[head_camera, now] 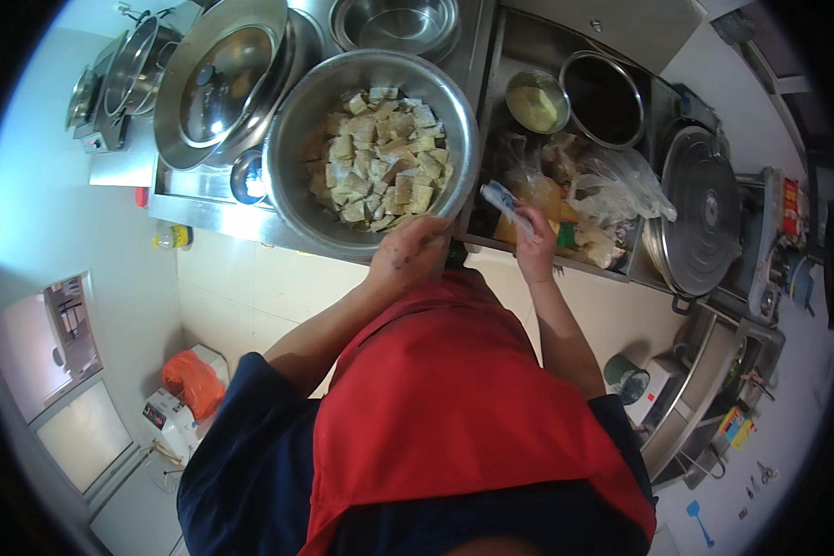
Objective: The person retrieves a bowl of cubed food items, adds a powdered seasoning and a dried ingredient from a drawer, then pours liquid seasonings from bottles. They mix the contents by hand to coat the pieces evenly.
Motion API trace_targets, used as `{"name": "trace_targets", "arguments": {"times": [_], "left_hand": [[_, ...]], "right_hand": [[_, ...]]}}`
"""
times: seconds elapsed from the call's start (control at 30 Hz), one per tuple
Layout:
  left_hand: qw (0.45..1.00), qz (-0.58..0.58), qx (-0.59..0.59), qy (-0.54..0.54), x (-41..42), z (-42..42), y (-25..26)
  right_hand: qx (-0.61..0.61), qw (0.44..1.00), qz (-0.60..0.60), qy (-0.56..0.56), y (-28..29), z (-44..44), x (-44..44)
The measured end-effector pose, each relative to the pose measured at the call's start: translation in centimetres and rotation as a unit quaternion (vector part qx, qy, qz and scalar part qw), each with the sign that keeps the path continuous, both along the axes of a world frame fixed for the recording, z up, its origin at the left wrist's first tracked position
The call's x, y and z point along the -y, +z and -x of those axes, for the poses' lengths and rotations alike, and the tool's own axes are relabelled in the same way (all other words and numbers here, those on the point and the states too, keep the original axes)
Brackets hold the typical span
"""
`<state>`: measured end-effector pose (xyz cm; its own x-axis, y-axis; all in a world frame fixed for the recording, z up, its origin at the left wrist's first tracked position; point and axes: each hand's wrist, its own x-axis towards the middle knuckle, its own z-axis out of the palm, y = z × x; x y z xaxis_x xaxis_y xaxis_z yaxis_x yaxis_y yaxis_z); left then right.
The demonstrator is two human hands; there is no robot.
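A large stainless steel basin [462, 167] stands at the counter's front edge, heaped with cut chunks of pale food [382, 156] that have white powder on some of them. My left hand [410, 250] is at the basin's near rim, its fingers bent towards the rim; whether they grip it cannot be made out. To the right, my right hand [536, 243] holds a small white and blue plastic packet [504, 198] over the edge of a steel compartment. The packet points up and to the left, close to the basin's right side.
Right of the basin, a steel compartment holds a bowl of yellowish stuff [536, 110], a dark-filled pot [601, 101] and clear plastic bags [618, 181]. A large lidded pot [702, 208] stands farther right. A wide pan with a glass lid [226, 87] and a small metal bowl [249, 177] are left.
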<state>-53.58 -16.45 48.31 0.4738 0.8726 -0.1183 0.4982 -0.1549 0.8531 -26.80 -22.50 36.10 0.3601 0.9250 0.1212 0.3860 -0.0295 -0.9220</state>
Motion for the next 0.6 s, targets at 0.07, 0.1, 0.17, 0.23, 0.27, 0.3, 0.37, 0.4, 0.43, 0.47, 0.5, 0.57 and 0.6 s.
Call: {"name": "trace_targets", "arguments": {"times": [0.07, 0.1, 0.17, 0.23, 0.27, 0.3, 0.37, 0.4, 0.43, 0.47, 0.5, 0.57, 0.6], "left_hand": [[0.996, 0.017, -0.007, 0.089, 1.1, 3.2, -0.5], [0.991, 0.025, -0.009, 0.134, 1.5, 4.9, -0.4], [0.976, -0.056, -0.026, 0.208, 1.5, 8.1, 0.3], [0.938, -0.110, -0.070, 0.322, 0.9, 11.6, 0.4], [0.918, -0.116, -0.083, 0.369, 0.4, 13.3, 0.1], [0.897, -0.122, -0.096, 0.413, -0.2, 15.1, -0.4], [0.886, 0.009, -0.043, 0.461, -1.8, 17.6, -2.1], [0.877, 0.095, 0.029, 0.471, -2.8, 18.2, -2.2], [0.857, 0.181, 0.099, 0.472, -3.8, 18.9, -2.3], [0.848, 0.224, 0.114, 0.467, -4.7, 18.7, -2.1], [0.862, 0.199, 0.103, 0.455, -5.1, 19.5, -3.2], [0.887, 0.148, 0.094, 0.427, -6.1, 19.9, -5.0], [0.887, 0.144, 0.108, 0.425, -6.0, 19.5, -4.7]], "right_hand": [[0.210, 0.972, -0.023, 0.102, -0.9, -1.5, 0.3], [0.255, 0.960, 0.000, 0.114, -1.4, -1.8, 1.1], [0.355, 0.924, 0.048, 0.132, -1.3, -2.3, 3.1], [0.358, 0.922, 0.081, 0.121, 0.6, -2.6, 4.6], [0.362, 0.920, 0.097, 0.115, 1.9, -2.6, 4.4], [0.260, 0.956, 0.098, 0.091, 2.9, -1.9, 3.3], [0.051, 0.993, 0.100, 0.036, 4.9, 1.2, -0.1], [-0.087, 0.989, 0.118, 0.006, 6.4, 3.9, -3.1], [-0.130, 0.983, 0.127, -0.005, 5.7, 5.7, -6.4], [-0.167, 0.976, 0.139, -0.018, 4.7, 6.8, -9.2], [-0.126, 0.979, 0.155, -0.034, 3.7, 7.4, -11.4], [-0.033, 0.981, 0.179, -0.068, 2.6, 8.0, -14.4], [-0.057, 0.983, 0.144, -0.099, 2.4, 8.0, -14.0]]}}
